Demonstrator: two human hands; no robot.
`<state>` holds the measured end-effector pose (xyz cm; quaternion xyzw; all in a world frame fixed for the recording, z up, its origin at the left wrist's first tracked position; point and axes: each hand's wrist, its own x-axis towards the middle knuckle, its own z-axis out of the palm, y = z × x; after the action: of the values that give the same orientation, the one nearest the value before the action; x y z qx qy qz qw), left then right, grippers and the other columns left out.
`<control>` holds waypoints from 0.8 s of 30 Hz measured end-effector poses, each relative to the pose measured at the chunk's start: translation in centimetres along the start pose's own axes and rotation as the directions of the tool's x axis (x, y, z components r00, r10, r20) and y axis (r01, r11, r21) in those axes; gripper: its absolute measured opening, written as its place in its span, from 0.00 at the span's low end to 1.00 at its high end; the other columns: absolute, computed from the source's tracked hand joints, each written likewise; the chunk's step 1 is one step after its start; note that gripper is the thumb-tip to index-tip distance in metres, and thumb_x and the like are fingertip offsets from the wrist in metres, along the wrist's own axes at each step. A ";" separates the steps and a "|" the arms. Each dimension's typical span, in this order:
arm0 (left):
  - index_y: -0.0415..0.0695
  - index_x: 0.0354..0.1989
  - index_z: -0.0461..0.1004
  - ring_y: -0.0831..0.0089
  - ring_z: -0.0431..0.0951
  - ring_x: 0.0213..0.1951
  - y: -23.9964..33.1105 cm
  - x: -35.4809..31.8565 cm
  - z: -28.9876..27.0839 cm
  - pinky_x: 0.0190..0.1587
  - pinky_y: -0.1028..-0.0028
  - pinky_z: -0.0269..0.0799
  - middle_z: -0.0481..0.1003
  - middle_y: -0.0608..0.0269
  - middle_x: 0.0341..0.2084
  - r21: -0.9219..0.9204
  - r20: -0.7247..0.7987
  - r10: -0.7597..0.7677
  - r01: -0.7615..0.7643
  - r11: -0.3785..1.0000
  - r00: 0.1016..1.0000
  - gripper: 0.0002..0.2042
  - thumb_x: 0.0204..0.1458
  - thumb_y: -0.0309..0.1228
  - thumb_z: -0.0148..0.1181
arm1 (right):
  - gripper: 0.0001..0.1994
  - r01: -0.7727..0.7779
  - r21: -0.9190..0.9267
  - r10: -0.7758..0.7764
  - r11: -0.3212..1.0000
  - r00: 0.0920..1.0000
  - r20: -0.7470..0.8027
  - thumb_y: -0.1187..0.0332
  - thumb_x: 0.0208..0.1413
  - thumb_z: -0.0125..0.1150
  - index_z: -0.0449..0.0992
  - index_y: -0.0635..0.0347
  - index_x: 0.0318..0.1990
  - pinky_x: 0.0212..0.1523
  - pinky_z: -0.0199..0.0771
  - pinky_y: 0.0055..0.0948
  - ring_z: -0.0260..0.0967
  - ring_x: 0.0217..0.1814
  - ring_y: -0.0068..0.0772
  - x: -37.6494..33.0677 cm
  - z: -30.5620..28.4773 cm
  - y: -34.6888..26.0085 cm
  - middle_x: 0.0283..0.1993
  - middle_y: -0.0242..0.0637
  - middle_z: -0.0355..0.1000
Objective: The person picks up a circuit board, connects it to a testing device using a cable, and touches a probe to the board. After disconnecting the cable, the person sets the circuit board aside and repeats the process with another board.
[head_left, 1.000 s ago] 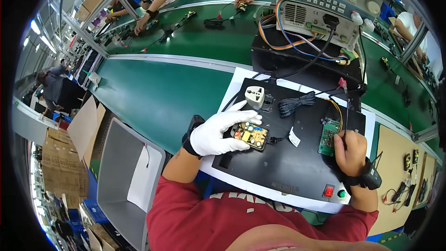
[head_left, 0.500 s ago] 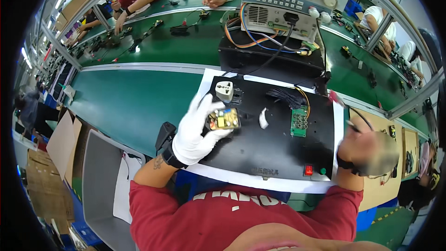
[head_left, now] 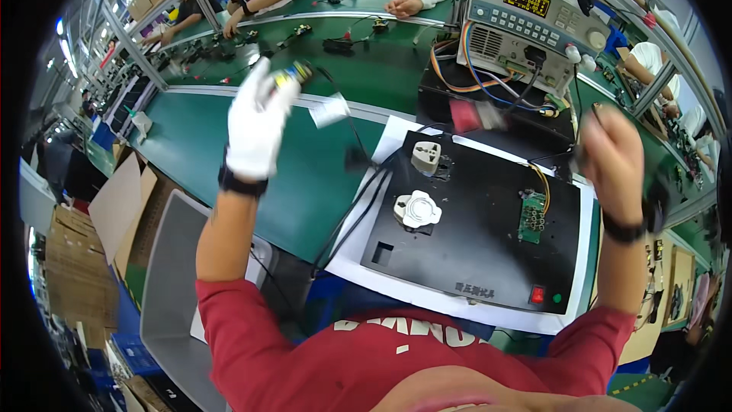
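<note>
My left hand point(head_left: 258, 126), in a white glove, is raised over the conveyor's near edge at the left. Its fingers close on a small circuit board point(head_left: 296, 73) with yellow parts, blurred by motion. Close to it hangs a black cable with a white paper tag point(head_left: 329, 111). My right hand point(head_left: 616, 152), ungloved and smeared, is lifted beyond the right side of a black test panel point(head_left: 473, 236); whether it grips anything is unclear. The panel carries a white socket point(head_left: 427, 156), a round white socket point(head_left: 417, 210), a green circuit board point(head_left: 531, 217) and a red switch point(head_left: 538, 294).
Behind the panel, a bench instrument point(head_left: 526, 8) with a lit display stands on a black box. A blurred red object point(head_left: 465, 116) shows before it. Boards with cables lie along the green conveyor point(head_left: 320, 61). Co-workers sit beyond it. A grey bin point(head_left: 171, 275) stands at left.
My left hand has carried the circuit board from over the panel up and left toward the conveyor. My right hand has risen away from the panel's right side. The view has shifted.
</note>
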<state>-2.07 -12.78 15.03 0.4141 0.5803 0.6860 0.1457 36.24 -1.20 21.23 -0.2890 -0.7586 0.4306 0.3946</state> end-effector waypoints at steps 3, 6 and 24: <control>0.29 0.61 0.52 0.72 0.71 0.44 -3.2 8.5 -2.5 0.42 0.78 0.70 0.70 0.51 0.47 0.028 -0.270 0.078 -0.073 0.997 0.960 0.33 0.51 0.29 0.62 | 0.17 0.066 0.290 -0.066 0.955 0.998 -0.009 0.66 0.56 0.56 0.67 0.70 0.48 0.30 0.66 0.17 0.67 0.32 0.21 6.5 4.7 0.7 0.38 0.39 0.71; 0.35 0.57 0.62 0.69 0.75 0.37 -9.0 13.4 -2.7 0.43 0.74 0.70 0.75 0.55 0.39 0.366 -0.413 0.201 -0.040 0.930 0.888 0.30 0.47 0.35 0.65 | 0.27 0.162 0.318 -0.177 0.934 0.984 0.018 0.67 0.57 0.55 0.57 0.67 0.61 0.44 0.69 0.21 0.67 0.49 0.26 6.9 6.5 1.8 0.59 0.45 0.63; 0.42 0.57 0.64 0.53 0.61 0.58 -30.8 24.7 20.6 0.60 0.69 0.56 0.65 0.46 0.55 0.507 0.709 0.179 -0.669 0.543 0.683 0.21 0.52 0.26 0.47 | 0.12 -0.617 0.051 0.540 0.785 0.642 -0.545 0.74 0.55 0.51 0.70 0.67 0.46 0.34 0.66 0.19 0.68 0.37 0.21 -17.2 -8.4 5.3 0.38 0.33 0.71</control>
<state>-10.65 26.69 -3.68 0.7579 0.6036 0.2430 -0.0470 52.87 -8.60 13.21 -0.6507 -0.5134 0.3822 0.4085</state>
